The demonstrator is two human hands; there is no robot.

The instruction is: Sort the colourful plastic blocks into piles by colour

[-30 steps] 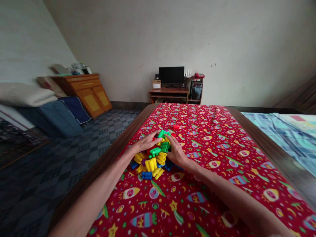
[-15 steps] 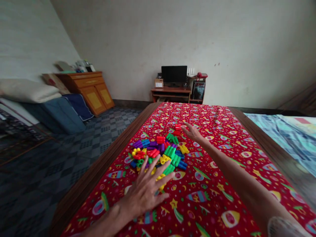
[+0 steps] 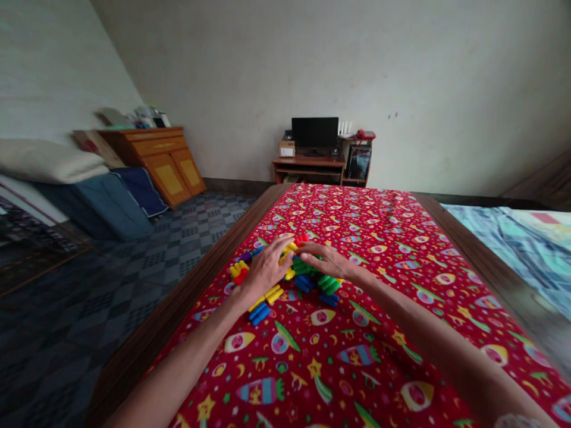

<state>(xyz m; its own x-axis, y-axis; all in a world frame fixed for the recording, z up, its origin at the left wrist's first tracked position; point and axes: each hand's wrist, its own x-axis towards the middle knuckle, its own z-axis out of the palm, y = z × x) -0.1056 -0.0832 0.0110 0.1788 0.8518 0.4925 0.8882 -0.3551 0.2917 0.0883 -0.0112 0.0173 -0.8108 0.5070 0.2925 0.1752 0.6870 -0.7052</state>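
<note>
A pile of plastic toy blocks in several colours lies on the red patterned cloth, partly hidden under my hands. My left hand rests over the pile's left part, its fingers stretched forward beside yellow blocks. From the right, my right hand reaches across green blocks, fingers extended toward the left fingertips. Neither hand shows a clear grip on a block. Red blocks show just beyond the fingertips. Nearer me lie a yellow block and a blue block.
The cloth covers a table with a dark wooden edge. Beyond it stands a desk with a monitor. A wooden cabinet is at the left, and a bed with a light checked sheet at the right.
My left hand has moved forward onto the pile. My right hand has come back and left from the far red blocks. The blocks are shifted, and the pile's far edge is drawn in.
</note>
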